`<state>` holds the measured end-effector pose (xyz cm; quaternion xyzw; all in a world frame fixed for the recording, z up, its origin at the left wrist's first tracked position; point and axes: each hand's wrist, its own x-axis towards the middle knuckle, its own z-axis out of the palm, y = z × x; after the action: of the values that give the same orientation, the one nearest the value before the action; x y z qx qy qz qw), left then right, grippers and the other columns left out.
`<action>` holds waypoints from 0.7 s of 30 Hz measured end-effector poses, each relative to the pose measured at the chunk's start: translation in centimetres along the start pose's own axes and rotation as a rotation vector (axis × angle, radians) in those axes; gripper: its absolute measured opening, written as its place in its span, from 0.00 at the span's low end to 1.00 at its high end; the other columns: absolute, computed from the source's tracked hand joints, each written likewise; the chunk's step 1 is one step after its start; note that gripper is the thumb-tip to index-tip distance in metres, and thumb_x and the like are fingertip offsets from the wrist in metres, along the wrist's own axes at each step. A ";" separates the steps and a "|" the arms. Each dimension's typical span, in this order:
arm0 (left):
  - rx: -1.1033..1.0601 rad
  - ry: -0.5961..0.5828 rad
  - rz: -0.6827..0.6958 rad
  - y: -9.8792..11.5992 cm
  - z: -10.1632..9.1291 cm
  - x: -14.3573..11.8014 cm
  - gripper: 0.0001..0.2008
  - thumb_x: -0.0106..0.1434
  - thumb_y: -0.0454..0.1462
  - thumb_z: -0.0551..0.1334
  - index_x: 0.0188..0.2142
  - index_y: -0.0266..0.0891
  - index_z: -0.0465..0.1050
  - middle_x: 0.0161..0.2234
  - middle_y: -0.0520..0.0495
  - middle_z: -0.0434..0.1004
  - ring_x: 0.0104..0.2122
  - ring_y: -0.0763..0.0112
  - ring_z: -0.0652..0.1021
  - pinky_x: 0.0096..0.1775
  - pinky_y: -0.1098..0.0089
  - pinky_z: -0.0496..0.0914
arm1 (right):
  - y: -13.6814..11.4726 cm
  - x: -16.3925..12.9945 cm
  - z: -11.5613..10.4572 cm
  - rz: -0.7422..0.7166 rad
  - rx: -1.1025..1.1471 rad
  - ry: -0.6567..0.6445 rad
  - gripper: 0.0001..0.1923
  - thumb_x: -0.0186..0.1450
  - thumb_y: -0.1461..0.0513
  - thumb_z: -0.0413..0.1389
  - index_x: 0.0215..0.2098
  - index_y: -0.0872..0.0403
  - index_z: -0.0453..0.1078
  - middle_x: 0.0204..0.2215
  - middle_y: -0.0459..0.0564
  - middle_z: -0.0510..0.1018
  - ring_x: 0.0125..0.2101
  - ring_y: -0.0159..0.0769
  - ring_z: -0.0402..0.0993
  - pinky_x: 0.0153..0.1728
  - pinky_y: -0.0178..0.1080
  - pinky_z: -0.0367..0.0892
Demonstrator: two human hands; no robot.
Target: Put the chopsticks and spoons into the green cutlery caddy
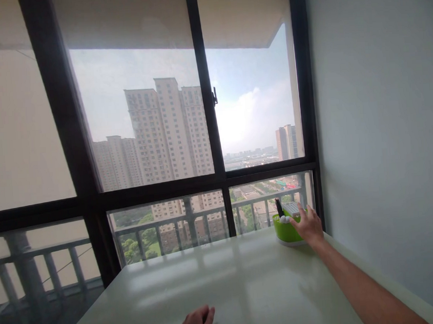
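My right hand (309, 225) reaches to the far right corner of a glossy white table (224, 283) and rests its fingers on the rim of a small green basket (285, 231). The basket holds a dark upright object and some pale items that I cannot make out. Whether the hand grips the rim or only touches it is unclear. My left hand (196, 323) lies at the table's near edge with its fingers curled, holding nothing, partly cut off by the bottom of the picture.
A large dark-framed window (207, 133) stands right behind the table, with a balcony railing and tall buildings outside. A plain grey wall (383, 122) runs along the table's right side.
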<state>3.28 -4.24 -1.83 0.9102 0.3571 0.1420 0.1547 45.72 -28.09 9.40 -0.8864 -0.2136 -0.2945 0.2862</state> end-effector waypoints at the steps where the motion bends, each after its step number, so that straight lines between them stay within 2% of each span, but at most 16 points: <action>1: 0.006 -0.001 -0.002 0.0 0.0 0.0 0.20 0.72 0.46 0.50 0.29 0.44 0.73 0.33 0.46 0.83 0.38 0.63 0.81 0.38 0.71 0.64 | -0.7 -1.5 0.0 -0.042 0.038 0.068 0.33 0.70 0.51 0.53 0.69 0.56 0.59 0.67 0.66 0.59 0.66 0.57 0.54 0.63 0.54 0.55; 2: 0.013 0.007 -0.006 -0.1 0.1 0.0 0.20 0.72 0.46 0.49 0.30 0.44 0.73 0.33 0.45 0.83 0.38 0.62 0.81 0.38 0.71 0.65 | -1.5 -3.3 0.1 -0.089 0.097 0.092 0.30 0.71 0.53 0.51 0.67 0.57 0.61 0.66 0.65 0.60 0.66 0.55 0.54 0.64 0.53 0.54; 3: 0.016 0.026 -0.003 -0.1 0.2 0.1 0.20 0.72 0.46 0.49 0.31 0.44 0.74 0.34 0.45 0.83 0.37 0.62 0.81 0.38 0.70 0.66 | -2.6 -5.5 0.3 -0.142 0.169 0.058 0.27 0.72 0.55 0.49 0.66 0.58 0.64 0.64 0.64 0.64 0.65 0.52 0.58 0.64 0.51 0.55; 4: 0.015 0.053 0.014 -0.2 0.3 0.1 0.20 0.73 0.46 0.48 0.33 0.44 0.74 0.35 0.45 0.82 0.38 0.62 0.81 0.40 0.69 0.67 | -3.8 -7.9 0.6 -0.223 0.252 -0.054 0.24 0.72 0.56 0.48 0.62 0.57 0.68 0.60 0.62 0.70 0.61 0.49 0.63 0.64 0.49 0.57; 6: 0.004 0.113 0.092 -0.1 0.7 0.4 0.18 0.72 0.47 0.50 0.40 0.44 0.77 0.42 0.42 0.83 0.43 0.60 0.80 0.47 0.65 0.70 | -6.4 -13.2 1.7 -0.382 0.376 -0.375 0.20 0.72 0.55 0.48 0.53 0.53 0.77 0.53 0.58 0.78 0.56 0.45 0.71 0.61 0.46 0.63; 8: -0.005 0.133 0.211 0.2 1.3 0.7 0.20 0.70 0.49 0.53 0.52 0.46 0.76 0.54 0.40 0.79 0.54 0.55 0.77 0.57 0.59 0.69 | -9.2 -18.1 3.2 -0.513 0.433 -0.570 0.19 0.69 0.54 0.54 0.55 0.49 0.77 0.57 0.55 0.76 0.59 0.47 0.68 0.62 0.48 0.61; 11: -0.028 0.035 0.387 1.6 2.5 1.4 0.29 0.68 0.54 0.55 0.65 0.51 0.67 0.66 0.43 0.68 0.65 0.50 0.68 0.65 0.51 0.62 | -12.7 -23.1 6.1 -0.691 0.461 -0.673 0.25 0.63 0.52 0.61 0.57 0.44 0.75 0.63 0.53 0.71 0.63 0.53 0.63 0.66 0.53 0.55; 13: -0.061 -0.059 0.476 2.7 3.1 1.7 0.32 0.67 0.57 0.56 0.67 0.55 0.64 0.67 0.46 0.64 0.66 0.50 0.66 0.68 0.50 0.59 | -14.3 -24.5 7.8 -0.748 0.493 -0.728 0.26 0.63 0.54 0.59 0.60 0.42 0.72 0.64 0.53 0.70 0.63 0.51 0.63 0.66 0.53 0.53; 16: -0.120 -0.132 0.510 3.8 3.6 2.0 0.34 0.65 0.59 0.57 0.68 0.58 0.60 0.69 0.51 0.61 0.67 0.52 0.65 0.69 0.52 0.59 | -15.1 -24.6 9.2 -0.736 0.510 -0.806 0.24 0.64 0.57 0.54 0.59 0.44 0.74 0.61 0.53 0.73 0.62 0.50 0.65 0.67 0.54 0.50; 21: -0.173 -0.137 0.489 3.7 3.9 1.6 0.33 0.67 0.57 0.56 0.69 0.59 0.58 0.70 0.56 0.58 0.68 0.58 0.63 0.69 0.59 0.58 | -14.7 -24.3 8.4 -0.725 0.493 -0.809 0.28 0.59 0.55 0.58 0.59 0.45 0.74 0.60 0.54 0.74 0.61 0.53 0.66 0.67 0.53 0.50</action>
<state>8.05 -6.41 -3.73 0.9603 0.1020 0.1431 0.2168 23.17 -16.92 -6.16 -0.7061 -0.6567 0.0458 0.2608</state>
